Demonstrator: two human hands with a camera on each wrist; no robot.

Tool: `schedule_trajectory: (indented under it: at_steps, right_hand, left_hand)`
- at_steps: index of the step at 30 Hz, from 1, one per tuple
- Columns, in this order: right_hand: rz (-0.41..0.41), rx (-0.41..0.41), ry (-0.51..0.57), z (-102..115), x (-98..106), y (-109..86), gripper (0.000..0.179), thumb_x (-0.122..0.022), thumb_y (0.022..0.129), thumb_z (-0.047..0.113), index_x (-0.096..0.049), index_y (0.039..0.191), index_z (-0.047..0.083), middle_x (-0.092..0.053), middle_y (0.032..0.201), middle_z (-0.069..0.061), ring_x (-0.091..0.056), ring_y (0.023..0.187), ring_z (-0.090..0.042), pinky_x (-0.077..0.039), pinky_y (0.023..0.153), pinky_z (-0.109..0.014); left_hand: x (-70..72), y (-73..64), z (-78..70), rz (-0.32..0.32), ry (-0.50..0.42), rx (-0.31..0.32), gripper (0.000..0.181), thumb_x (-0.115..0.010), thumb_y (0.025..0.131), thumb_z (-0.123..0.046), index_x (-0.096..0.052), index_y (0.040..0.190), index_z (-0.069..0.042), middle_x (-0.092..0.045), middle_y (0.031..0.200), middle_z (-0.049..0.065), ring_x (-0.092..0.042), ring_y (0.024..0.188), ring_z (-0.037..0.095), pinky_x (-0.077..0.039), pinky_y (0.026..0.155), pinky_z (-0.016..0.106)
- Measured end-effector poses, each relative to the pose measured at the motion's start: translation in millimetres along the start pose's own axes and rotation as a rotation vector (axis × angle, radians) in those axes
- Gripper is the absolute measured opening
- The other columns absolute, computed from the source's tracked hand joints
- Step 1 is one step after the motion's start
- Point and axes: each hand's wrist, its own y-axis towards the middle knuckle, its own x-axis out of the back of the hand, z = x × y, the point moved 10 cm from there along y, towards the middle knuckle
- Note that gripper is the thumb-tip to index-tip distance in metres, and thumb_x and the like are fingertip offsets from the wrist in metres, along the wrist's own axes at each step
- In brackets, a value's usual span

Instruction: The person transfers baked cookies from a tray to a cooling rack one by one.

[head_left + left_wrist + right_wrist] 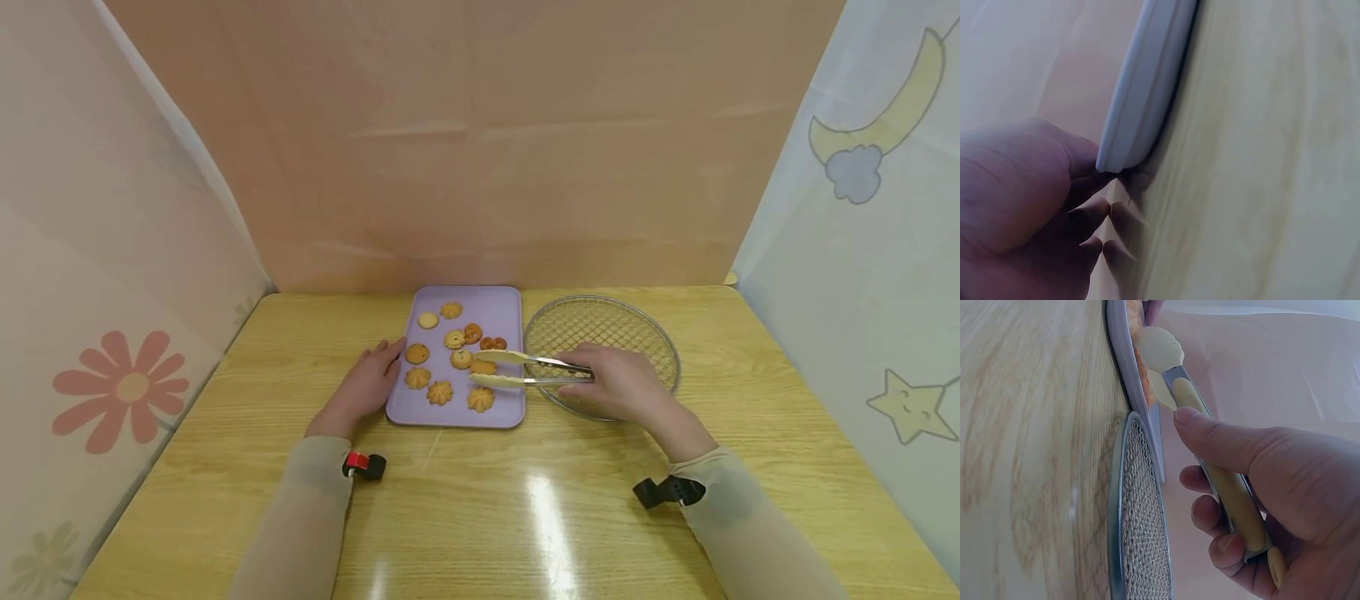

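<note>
My left hand [367,385] holds the left edge of a purple tray [502,308]; in the left wrist view its thumb lies against the tray rim [1138,94]. With my right hand [618,379] I grip a pair of metal tongs [551,381] with cream-coloured tips. The tips reach left over the tray and stand apart, above a brown cookie [483,367] they partly cover. Several other cookies lie about, such as a flower-shaped cookie [439,392], a pretzel-shaped cookie [493,342] and a round cookie [427,320]. In the right wrist view my fingers wrap the tongs' handle [1235,506].
A round wire mesh rack [592,312] with a metal rim sits right of the tray, partly under my right hand. Both lie on a wooden table [480,500]. An orange-brown backdrop [480,150] stands behind, with patterned side curtains [885,275] left and right.
</note>
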Motion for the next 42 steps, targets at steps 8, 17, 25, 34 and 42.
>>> schedule_trajectory:
  at_steps: [8, 17, 25, 34, 42]
  right_hand:
    - [-0.011, -0.003, -0.026, 1.7, -0.6, 0.9, 0.052, -0.09, 0.093, 0.041, -0.079, 0.138, 0.017, -0.078, 0.128, -0.006, -0.078, 0.106, -0.033, -0.064, 0.076, -0.055]
    - [-0.021, -0.013, -0.036, -0.1, -1.5, 1.4, 0.05, -0.09, 0.094, 0.039, -0.079, 0.137, 0.016, -0.079, 0.128, -0.006, -0.078, 0.106, -0.032, -0.063, 0.075, -0.053]
    - [-0.035, -0.024, -0.033, -2.1, -0.3, 1.3, 0.047, -0.088, 0.095, 0.037, -0.08, 0.137, 0.017, -0.08, 0.127, -0.006, -0.079, 0.107, -0.033, -0.063, 0.074, -0.054]
    - [-0.063, -0.039, -0.016, -7.2, 1.4, 1.9, 0.041, -0.088, 0.096, 0.036, -0.082, 0.133, 0.019, -0.082, 0.115, 0.0, -0.079, 0.095, -0.028, -0.06, 0.068, -0.052]
    - [-0.068, -0.061, 0.01, -12.7, 1.5, 0.8, 0.042, -0.087, 0.097, 0.035, -0.081, 0.134, 0.017, -0.082, 0.117, -0.002, -0.079, 0.094, -0.028, -0.06, 0.069, -0.052]
  left_hand:
    - [4.1, -5.8, -10.0, 0.006, 0.001, -0.002, 0.052, -0.047, 0.119, -0.021, -0.045, 0.168, -0.003, -0.047, 0.167, 0.027, -0.027, 0.163, 0.048, -0.014, 0.134, 0.064]
    - [3.6, -6.9, -13.4, 0.016, 0.017, 0.017, 0.052, -0.046, 0.119, -0.017, -0.043, 0.168, -0.002, -0.046, 0.167, 0.028, -0.026, 0.164, 0.048, -0.012, 0.135, 0.063]
    - [-2.4, -0.4, -2.8, 0.026, 0.019, 0.019, 0.053, -0.047, 0.118, -0.017, -0.042, 0.169, -0.003, -0.045, 0.168, 0.027, -0.024, 0.165, 0.046, -0.009, 0.136, 0.061]
    - [-3.6, 1.9, -0.2, 0.011, 0.027, -0.011, 0.052, -0.048, 0.118, -0.015, -0.044, 0.168, 0.0, -0.048, 0.167, 0.027, -0.026, 0.164, 0.048, -0.01, 0.135, 0.063]
    - [-3.1, 1.3, -0.2, 0.009, 0.026, -0.007, 0.053, -0.049, 0.118, -0.016, -0.044, 0.168, -0.002, -0.047, 0.166, 0.027, -0.026, 0.164, 0.048, -0.011, 0.135, 0.063]
